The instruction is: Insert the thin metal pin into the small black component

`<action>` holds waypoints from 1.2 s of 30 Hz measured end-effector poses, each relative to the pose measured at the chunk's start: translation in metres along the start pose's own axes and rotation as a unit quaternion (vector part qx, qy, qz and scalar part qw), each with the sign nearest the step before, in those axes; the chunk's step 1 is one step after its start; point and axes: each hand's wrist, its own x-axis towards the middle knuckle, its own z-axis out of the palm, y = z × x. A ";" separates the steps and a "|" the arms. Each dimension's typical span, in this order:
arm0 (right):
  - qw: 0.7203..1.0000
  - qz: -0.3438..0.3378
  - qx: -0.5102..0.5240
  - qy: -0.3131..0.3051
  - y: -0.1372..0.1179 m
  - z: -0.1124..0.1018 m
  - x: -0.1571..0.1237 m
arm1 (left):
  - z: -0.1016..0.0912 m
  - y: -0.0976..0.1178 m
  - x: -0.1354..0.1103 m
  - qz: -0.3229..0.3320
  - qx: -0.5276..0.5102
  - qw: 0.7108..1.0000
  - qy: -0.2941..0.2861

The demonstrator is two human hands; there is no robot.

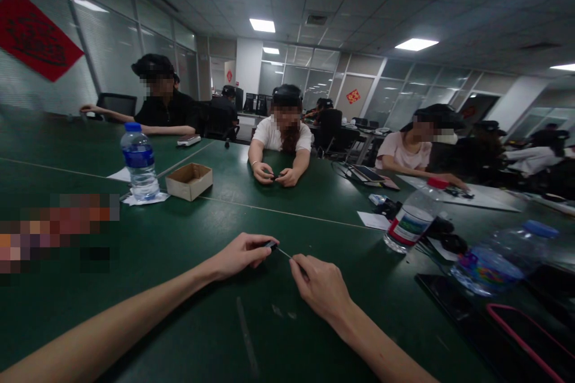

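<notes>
My left hand (240, 256) pinches a small dark object (271, 245) between thumb and fingertips just above the green table (188, 287). A thin pale strand or wire (284, 253) runs from that object to my right hand (321, 285), whose fingers are closed on its other end. The two hands are a few centimetres apart near the table's middle. What the small object is cannot be made out.
A blue-capped water bottle (139, 161) and an open cardboard box (189, 181) stand at the back left. A red-capped bottle (411, 218), a lying bottle (498, 263), dark phones (462, 305) and small parts lie at the right. Other people sit across the table.
</notes>
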 end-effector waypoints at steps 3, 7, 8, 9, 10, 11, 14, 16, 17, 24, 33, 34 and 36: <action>1.000 0.003 -0.003 -0.004 0.000 0.000 0.000 | 0.000 0.001 -0.001 0.002 -0.003 1.000 0.003; 1.000 0.001 -0.021 0.000 0.000 0.000 0.000 | 0.001 -0.002 0.000 0.005 -0.013 1.000 0.000; 1.000 0.000 -0.025 0.004 0.000 0.000 0.000 | 0.001 -0.003 0.001 0.005 -0.013 1.000 -0.001; 1.000 -0.002 -0.027 0.007 0.000 0.001 0.000 | 0.001 -0.004 0.001 0.004 -0.013 1.000 -0.002; 1.000 -0.003 -0.027 0.009 0.000 0.001 0.000 | 0.001 -0.005 0.001 0.003 -0.013 1.000 -0.001; 1.000 -0.005 -0.025 0.009 0.000 0.000 0.000 | 0.001 -0.006 0.002 0.001 -0.013 1.000 0.000; 1.000 -0.002 -0.019 0.000 -0.001 -0.001 0.000 | 0.001 -0.006 0.002 -0.004 -0.012 1.000 0.005; 1.000 0.002 -0.016 -0.003 -0.002 -0.001 0.000 | 0.001 -0.006 0.001 -0.005 -0.012 1.000 0.009; 1.000 0.001 -0.013 -0.004 -0.002 -0.002 0.000 | 0.001 -0.006 0.001 -0.006 -0.013 1.000 0.008; 1.000 0.001 -0.004 -0.010 -0.001 -0.002 -0.001 | 0.001 -0.003 0.001 -0.010 -0.025 1.000 0.008; 1.000 -0.006 -0.008 -0.001 -0.001 -0.001 -0.001 | 0.001 -0.006 0.002 -0.010 -0.028 1.000 0.009; 1.000 -0.006 -0.010 -0.003 -0.001 -0.001 -0.001 | 0.001 -0.007 0.002 -0.011 -0.028 0.999 0.010; 1.000 -0.005 -0.018 -0.005 -0.001 -0.002 -0.001 | 0.001 -0.008 0.003 -0.012 -0.032 0.999 0.009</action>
